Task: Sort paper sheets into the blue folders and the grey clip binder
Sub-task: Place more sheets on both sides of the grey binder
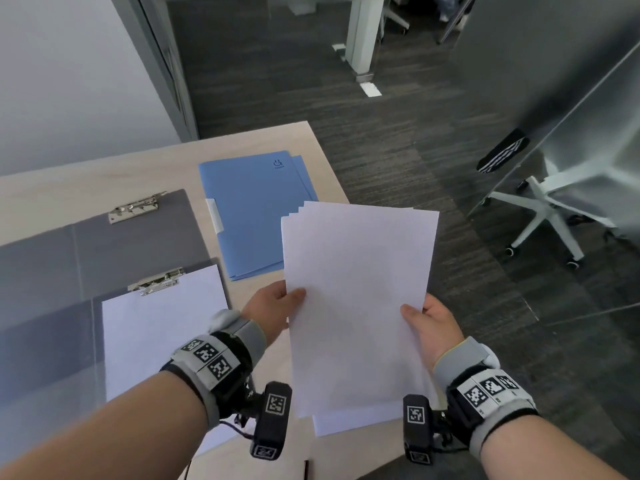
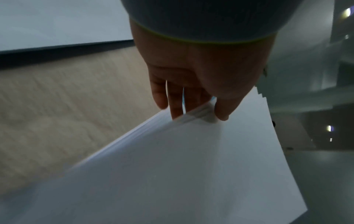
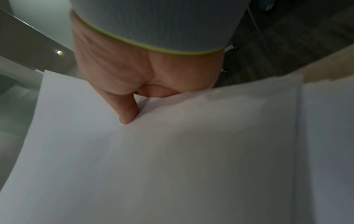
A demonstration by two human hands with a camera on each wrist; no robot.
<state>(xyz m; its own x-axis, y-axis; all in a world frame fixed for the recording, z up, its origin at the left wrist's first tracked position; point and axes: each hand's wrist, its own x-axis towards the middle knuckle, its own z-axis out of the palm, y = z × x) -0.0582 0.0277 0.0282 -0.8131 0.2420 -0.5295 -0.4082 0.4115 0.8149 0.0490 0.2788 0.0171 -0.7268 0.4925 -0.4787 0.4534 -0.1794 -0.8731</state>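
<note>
Both hands hold a stack of white paper sheets (image 1: 356, 289) lifted above the table's right corner. My left hand (image 1: 277, 306) pinches its left edge, thumb on top and fingers beneath; the left wrist view shows that pinch on the sheets (image 2: 191, 166). My right hand (image 1: 433, 323) grips the right edge with the thumb on top of the sheets (image 3: 172, 151). Blue folders (image 1: 249, 209) lie stacked on the table beyond the sheets. A grey clip binder (image 1: 138, 237) lies open on the left, and a second one in front holds a white sheet (image 1: 166, 327) under its metal clip (image 1: 157, 280).
The light wooden table (image 1: 86, 181) ends just right of the folders. Another white sheet (image 1: 346, 422) lies under the held stack near the front edge. Dark carpet (image 1: 398, 161), a white office chair base (image 1: 550, 216) and a glass partition stand to the right.
</note>
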